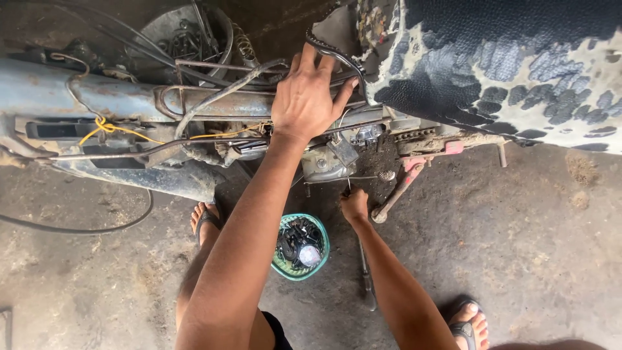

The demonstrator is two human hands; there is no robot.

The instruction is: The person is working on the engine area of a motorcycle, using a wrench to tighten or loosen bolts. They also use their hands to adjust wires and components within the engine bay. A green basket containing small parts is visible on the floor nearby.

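Soft, even daylight — sharp, faint edge distortion

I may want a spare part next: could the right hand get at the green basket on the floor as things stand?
Probably yes. The right hand works low at the engine, just above and beside the green basket, which stands open-topped on the floor with nothing between them. The left hand rests on the frame.

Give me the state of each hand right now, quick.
Left hand: open, fingers spread, palm down on the motorcycle frame by the worn seat.
Right hand: closed low by the engine; what it grips cannot be told.
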